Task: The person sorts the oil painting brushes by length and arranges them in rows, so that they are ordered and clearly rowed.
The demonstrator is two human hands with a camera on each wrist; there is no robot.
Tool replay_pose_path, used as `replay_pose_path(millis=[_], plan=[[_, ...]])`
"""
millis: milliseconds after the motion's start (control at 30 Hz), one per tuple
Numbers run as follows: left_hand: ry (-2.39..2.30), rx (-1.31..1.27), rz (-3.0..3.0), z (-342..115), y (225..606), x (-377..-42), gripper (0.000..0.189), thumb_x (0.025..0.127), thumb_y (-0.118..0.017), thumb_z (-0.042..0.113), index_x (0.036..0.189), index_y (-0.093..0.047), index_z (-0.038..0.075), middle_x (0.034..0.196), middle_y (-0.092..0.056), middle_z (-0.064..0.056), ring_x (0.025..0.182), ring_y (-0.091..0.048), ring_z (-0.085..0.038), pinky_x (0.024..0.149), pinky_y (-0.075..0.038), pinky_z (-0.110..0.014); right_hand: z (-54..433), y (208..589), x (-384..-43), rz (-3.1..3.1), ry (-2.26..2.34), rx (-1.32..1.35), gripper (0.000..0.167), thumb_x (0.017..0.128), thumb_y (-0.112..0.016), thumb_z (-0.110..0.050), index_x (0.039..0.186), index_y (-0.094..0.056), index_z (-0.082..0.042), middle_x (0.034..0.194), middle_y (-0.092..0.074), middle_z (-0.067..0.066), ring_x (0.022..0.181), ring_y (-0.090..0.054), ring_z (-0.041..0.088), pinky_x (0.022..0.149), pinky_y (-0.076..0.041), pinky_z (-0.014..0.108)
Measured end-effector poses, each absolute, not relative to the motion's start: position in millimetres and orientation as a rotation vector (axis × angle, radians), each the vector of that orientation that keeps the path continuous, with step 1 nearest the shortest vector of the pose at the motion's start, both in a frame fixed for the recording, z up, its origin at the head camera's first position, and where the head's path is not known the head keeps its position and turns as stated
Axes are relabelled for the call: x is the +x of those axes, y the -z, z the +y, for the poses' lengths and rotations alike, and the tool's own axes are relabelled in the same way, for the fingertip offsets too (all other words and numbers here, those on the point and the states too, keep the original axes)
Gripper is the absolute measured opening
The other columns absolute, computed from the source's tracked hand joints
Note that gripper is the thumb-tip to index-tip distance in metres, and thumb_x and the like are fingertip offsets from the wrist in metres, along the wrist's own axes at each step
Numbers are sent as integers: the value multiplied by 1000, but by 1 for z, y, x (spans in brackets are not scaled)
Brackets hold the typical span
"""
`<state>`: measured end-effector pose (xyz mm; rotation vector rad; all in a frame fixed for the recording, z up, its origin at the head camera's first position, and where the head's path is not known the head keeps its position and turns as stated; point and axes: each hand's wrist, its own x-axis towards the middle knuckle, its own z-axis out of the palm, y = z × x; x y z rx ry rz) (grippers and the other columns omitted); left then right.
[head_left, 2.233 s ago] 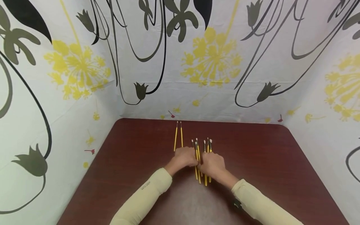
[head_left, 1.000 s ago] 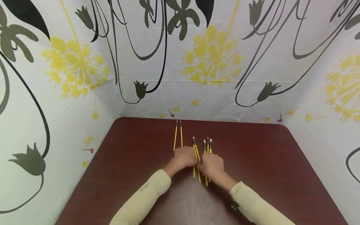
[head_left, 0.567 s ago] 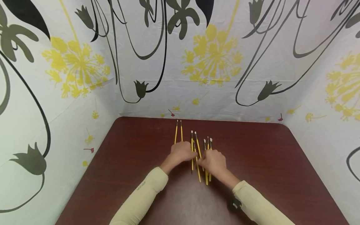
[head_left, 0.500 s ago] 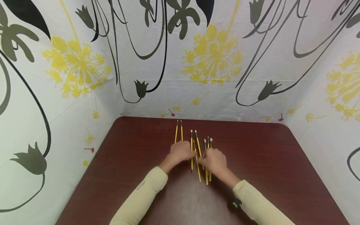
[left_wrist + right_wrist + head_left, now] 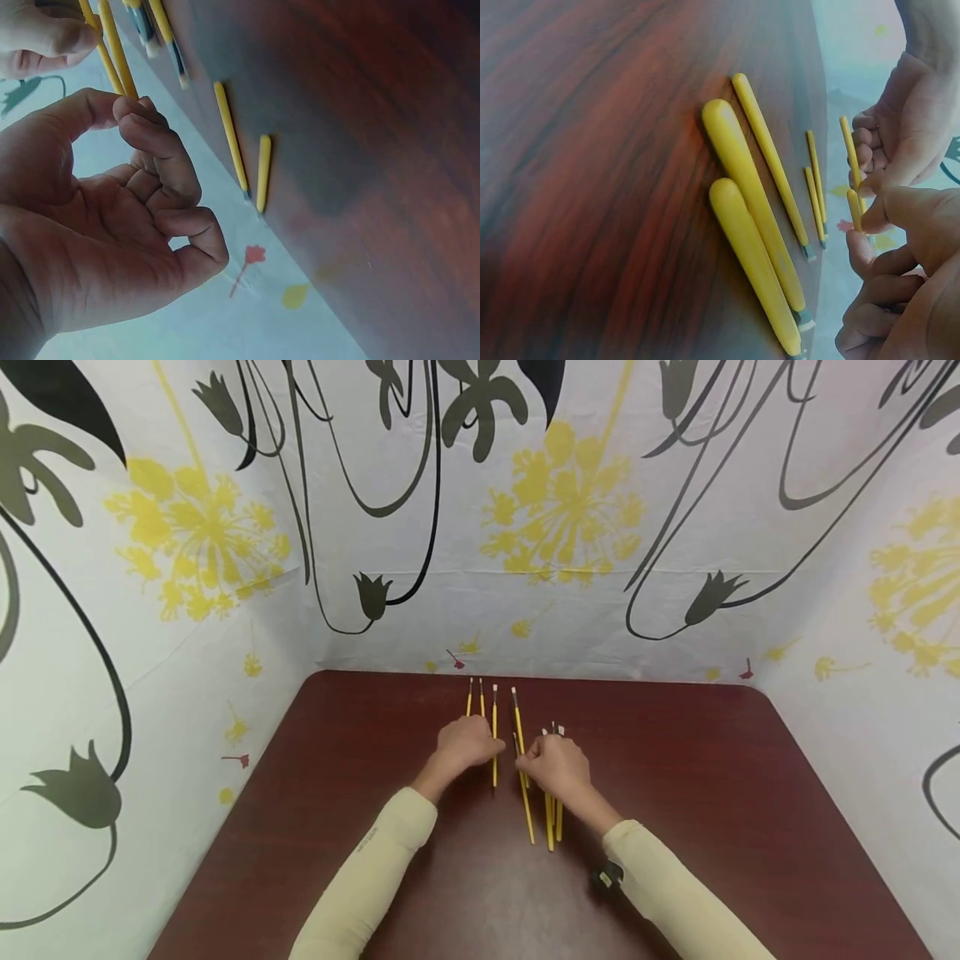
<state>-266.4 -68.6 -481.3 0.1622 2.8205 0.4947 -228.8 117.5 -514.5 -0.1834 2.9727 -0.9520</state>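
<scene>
My left hand [image 5: 467, 742] pinches a thin yellow paintbrush [image 5: 495, 710] between thumb and fingertips, its pale bristles pointing to the far side. To its right, my right hand [image 5: 558, 767] pinches another yellow paintbrush [image 5: 518, 718], also bristles away. In the right wrist view, the handle ends of the left hand's brush [image 5: 847, 139] and the right hand's brush [image 5: 854, 210] stick out of the fingers. A slim brush [image 5: 529, 818] lies slanted on the table just left of the right hand. Several brushes [image 5: 550, 827], two of them thick-handled [image 5: 739, 247], lie partly hidden beneath the right hand.
Two thin paintbrushes [image 5: 482, 697] lie side by side near the far edge of the dark red wooden table [image 5: 675, 793], partly behind the left hand. Patterned white sheeting [image 5: 420, 652] rises around the table. A dark wrist device [image 5: 608, 877] shows by the right sleeve.
The left hand has moved away from the right hand, leftward and toward the far edge, taking one brush with it. The right hand has shifted slightly forward, its brush also farther forward.
</scene>
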Motion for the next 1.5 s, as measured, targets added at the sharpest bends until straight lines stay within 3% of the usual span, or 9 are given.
replay_pose_path(millis=[233,533,667,933,1233,1500], plan=[[-437,90,2822,-85,474,-285,46,98,-69,41,62,-53,18,55,-45,3,50,-47,-15,48,-37,-33,100,517,-238,3005,895,-144,46,87,-69,-29,50,-43,-24,46,-34,-11,45,-31,10,45,-23,29],[-406,23,2821,-94,475,-305,37,100,-68,45,78,-61,16,68,-53,1,59,-53,-16,55,-41,-33,80,519,-254,3040,821,-108,48,91,-71,-32,50,-48,-23,44,-46,-8,43,-42,12,44,-27,29],[-425,-4,2800,-96,479,-310,35,101,-68,45,86,-66,14,70,-56,-1,61,-54,-16,56,-42,-33,70,522,-261,3026,817,-115,52,92,-72,-32,48,-46,-22,43,-40,-8,41,-37,12,43,-23,29],[-436,-35,2773,-97,486,-320,33,101,-67,45,88,-67,14,72,-60,-1,62,-56,-17,56,-43,-33,55,526,-274,3011,809,-100,56,92,-74,-34,47,-42,-21,43,-33,-9,41,-32,11,42,-23,28],[-428,-32,2760,-96,485,-332,43,102,-66,44,71,-61,14,61,-53,1,56,-50,-15,52,-38,-32,52,529,-289,2994,803,-36,58,94,-75,-39,49,-44,-19,45,-35,-6,42,-36,13,45,-31,31],[-434,-19,2786,-92,489,-335,32,99,-68,43,84,-66,14,74,-59,-1,64,-56,-18,59,-44,-34,52,531,-294,2963,772,-6,58,95,-75,-42,51,-45,-18,46,-38,-5,44,-44,16,52,-39,36]])
